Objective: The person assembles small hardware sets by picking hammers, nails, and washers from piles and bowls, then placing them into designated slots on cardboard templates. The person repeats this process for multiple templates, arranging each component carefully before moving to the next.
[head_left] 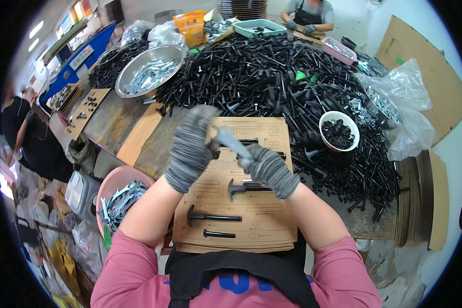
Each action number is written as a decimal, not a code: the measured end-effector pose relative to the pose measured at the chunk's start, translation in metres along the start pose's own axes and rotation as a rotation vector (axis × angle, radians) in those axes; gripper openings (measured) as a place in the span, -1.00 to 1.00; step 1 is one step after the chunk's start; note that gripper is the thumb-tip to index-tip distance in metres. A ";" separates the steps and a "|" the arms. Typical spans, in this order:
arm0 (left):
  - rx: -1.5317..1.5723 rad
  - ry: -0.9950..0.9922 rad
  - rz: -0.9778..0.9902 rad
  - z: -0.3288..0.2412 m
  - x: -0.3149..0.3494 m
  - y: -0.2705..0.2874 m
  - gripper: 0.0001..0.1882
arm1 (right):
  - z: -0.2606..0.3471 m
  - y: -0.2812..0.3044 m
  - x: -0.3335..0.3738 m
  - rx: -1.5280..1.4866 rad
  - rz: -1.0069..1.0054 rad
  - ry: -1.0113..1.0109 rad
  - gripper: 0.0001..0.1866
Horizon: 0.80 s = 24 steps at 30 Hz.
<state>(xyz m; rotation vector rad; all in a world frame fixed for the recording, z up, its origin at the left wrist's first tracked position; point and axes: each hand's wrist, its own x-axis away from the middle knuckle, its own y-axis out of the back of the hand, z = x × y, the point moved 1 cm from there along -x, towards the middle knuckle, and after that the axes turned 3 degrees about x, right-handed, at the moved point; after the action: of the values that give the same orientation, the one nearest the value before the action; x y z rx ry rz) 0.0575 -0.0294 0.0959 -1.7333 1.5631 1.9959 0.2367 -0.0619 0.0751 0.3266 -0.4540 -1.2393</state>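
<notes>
left hand (191,149) grip curled, blurred, touching grey wrench (231,141) | right hand (267,169) grip pinching wrench, frame centre | both above cardboard card (272,220) on table (113,120)

Both hands wear grey knit cloth gloves, ribbed and matt: the left hand (191,149) and the right hand (266,168) close on a dull grey metal wrench (230,139). Under them lies a stack of brown card (272,226), matt and printed, carrying matt black metal bolts (213,218). At 12 o'clock sits a heap (262,72) of black-finished bolts. At 11 o'clock a shiny steel bowl (150,76) holds bright metal parts. At 3 o'clock a glossy white bowl (339,131) holds black washers, beside a clear, crinkled plastic bag (405,102). The sleeves (138,272) are pink cloth.
</notes>
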 end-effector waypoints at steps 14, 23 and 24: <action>0.480 0.936 0.605 0.072 -0.009 -0.029 -0.75 | -0.076 0.165 -0.013 1.028 -0.482 -0.038 -0.76; 0.011 0.790 0.829 0.117 0.022 -0.070 -0.59 | -0.127 0.229 -0.054 1.275 0.042 -0.245 -0.74; -0.020 0.874 0.796 0.118 0.026 -0.070 -0.60 | -0.122 0.228 -0.055 1.291 0.068 -0.210 -0.73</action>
<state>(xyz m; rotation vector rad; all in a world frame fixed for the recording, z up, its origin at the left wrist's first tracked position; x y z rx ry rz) 0.0096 0.0729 0.0145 -2.4339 2.8655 1.4490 0.4721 0.0578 0.0690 1.2542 -1.4153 -0.7629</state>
